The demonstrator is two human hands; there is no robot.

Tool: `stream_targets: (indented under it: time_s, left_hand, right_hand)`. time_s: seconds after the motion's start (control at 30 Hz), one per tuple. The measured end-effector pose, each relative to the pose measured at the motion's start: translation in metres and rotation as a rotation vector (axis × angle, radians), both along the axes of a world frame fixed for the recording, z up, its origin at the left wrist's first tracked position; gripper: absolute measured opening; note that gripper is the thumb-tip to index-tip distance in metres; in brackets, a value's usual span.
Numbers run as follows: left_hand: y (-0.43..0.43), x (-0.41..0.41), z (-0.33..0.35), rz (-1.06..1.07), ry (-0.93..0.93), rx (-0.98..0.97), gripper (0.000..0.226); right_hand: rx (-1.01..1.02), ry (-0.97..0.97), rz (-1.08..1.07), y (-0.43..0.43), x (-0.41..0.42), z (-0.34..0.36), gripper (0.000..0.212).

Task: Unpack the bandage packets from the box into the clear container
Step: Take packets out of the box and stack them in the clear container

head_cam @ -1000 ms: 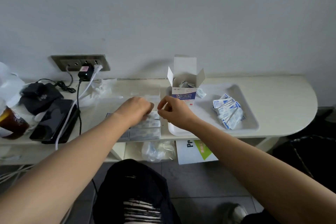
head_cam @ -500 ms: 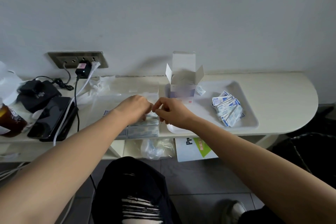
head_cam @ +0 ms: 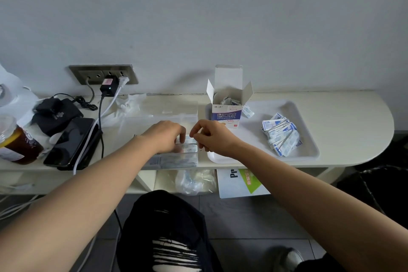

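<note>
The left hand [head_cam: 164,137] presses relaxed fingers [head_cam: 182,138] on a bandage packet [head_cam: 191,141] in the clear container [head_cam: 176,161], while the right hand [head_cam: 215,138] curls at it, grip unclear, box [head_cam: 226,115] just behind.

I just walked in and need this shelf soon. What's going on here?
A person is filling the clear container with bandage packets. The left hand presses on packets laid inside, while the right hand seems to pinch one at its edge. The box stands open on the white tray, some packets inside, with a loose pile beside it.
</note>
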State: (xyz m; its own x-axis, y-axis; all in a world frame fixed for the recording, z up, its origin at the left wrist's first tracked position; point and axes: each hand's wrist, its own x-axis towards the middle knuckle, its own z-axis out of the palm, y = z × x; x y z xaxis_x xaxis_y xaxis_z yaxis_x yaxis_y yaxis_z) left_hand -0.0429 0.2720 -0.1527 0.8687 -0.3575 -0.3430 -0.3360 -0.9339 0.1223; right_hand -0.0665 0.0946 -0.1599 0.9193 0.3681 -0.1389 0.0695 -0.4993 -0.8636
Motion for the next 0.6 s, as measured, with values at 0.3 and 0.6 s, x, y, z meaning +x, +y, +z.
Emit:
stream_targets:
  time_s: [0.3,0.6]
  left_hand:
    - [-0.001,-0.003,0.01,0.109,-0.046,-0.047,0.026]
    - [-0.086,-0.023,0.038,-0.004,-0.492,-0.513,0.007]
  right_hand:
    - [0.092,0.003,0.013,-0.007,0.0,-0.002,0.012]
    - [0.022,-0.165,-0.262,-0.095,0.006,-0.003,0.014]
